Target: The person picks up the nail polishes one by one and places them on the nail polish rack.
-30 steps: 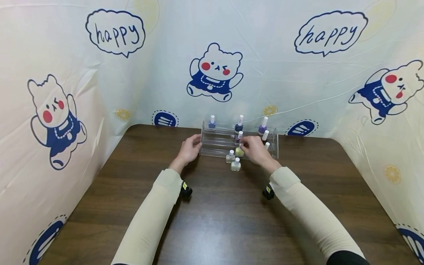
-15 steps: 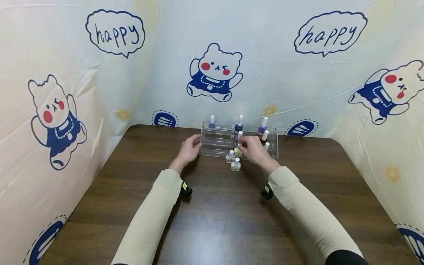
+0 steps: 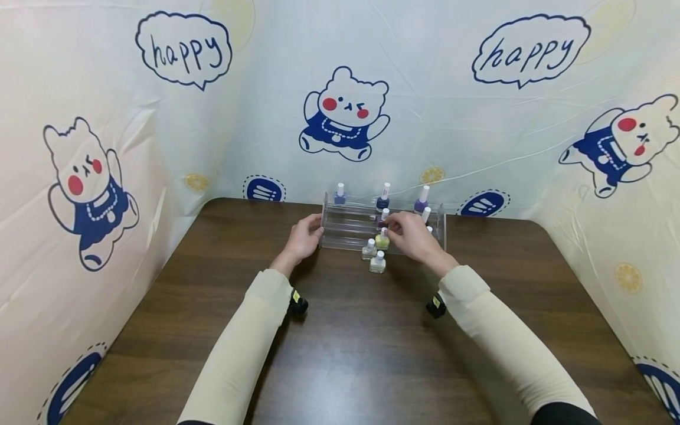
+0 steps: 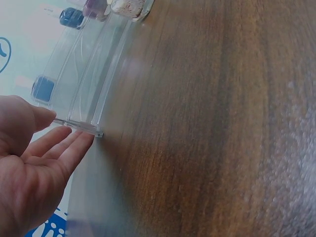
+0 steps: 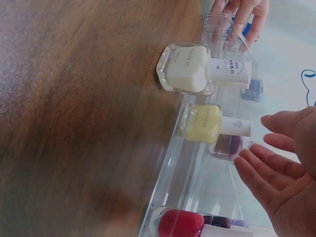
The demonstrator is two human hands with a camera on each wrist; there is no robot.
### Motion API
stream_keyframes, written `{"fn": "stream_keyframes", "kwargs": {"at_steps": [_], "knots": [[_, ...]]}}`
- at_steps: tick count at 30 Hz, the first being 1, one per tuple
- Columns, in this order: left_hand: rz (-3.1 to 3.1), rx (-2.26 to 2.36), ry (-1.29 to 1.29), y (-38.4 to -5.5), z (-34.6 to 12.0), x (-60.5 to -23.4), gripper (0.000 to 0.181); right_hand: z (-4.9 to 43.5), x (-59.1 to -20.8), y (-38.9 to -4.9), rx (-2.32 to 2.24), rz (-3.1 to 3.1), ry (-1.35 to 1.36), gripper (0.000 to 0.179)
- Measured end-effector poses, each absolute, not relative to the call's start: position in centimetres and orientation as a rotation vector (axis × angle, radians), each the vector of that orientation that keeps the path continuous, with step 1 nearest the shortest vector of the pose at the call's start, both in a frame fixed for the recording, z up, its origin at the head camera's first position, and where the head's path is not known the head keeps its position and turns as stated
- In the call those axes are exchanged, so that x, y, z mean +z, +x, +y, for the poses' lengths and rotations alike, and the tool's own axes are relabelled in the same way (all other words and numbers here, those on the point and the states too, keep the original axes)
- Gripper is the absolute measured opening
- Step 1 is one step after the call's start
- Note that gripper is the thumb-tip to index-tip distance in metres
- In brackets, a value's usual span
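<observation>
A clear stepped display rack (image 3: 345, 227) stands near the table's far edge, with nail polish bottles on its steps. My left hand (image 3: 305, 238) holds its left end panel, thumb on one side and fingers on the other in the left wrist view. A yellow nail polish bottle (image 5: 202, 123) with a white cap stands upright on the lowest step. Beside that cap my right hand (image 5: 291, 168) has its fingers loosely extended, with a gap between fingertips and cap. Just behind the yellow bottle is a purple bottle (image 5: 229, 145), partly hidden.
Two pale bottles, one milky white (image 3: 378, 263) and one clear-looking (image 3: 369, 250), stand before the rack. Along the back step are a blue (image 3: 340, 195), a dark navy (image 3: 383, 202) and a violet bottle (image 3: 421, 203). A red bottle (image 5: 180, 224) sits at the rack's right.
The yellow bottle shifted slightly left, and my right fingers have come off its cap, moving a little right. My left hand stays at the rack's end.
</observation>
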State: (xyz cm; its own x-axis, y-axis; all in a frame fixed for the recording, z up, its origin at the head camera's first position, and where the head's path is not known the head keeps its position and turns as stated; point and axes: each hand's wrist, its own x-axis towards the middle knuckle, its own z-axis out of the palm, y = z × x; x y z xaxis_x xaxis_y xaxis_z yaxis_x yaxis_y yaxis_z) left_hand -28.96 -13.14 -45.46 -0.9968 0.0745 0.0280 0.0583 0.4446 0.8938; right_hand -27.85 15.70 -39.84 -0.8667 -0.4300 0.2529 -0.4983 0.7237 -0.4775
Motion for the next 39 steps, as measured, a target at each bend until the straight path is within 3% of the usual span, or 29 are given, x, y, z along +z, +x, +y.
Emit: {"fn": "stream_keyframes", "kwargs": {"at_steps": [39], "knots": [[2.652, 1.643, 0.109, -28.8, -13.0, -45.4, 0.043, 15.1, -41.4, -25.0, 1.05, -2.815, 0.996, 0.011]]}}
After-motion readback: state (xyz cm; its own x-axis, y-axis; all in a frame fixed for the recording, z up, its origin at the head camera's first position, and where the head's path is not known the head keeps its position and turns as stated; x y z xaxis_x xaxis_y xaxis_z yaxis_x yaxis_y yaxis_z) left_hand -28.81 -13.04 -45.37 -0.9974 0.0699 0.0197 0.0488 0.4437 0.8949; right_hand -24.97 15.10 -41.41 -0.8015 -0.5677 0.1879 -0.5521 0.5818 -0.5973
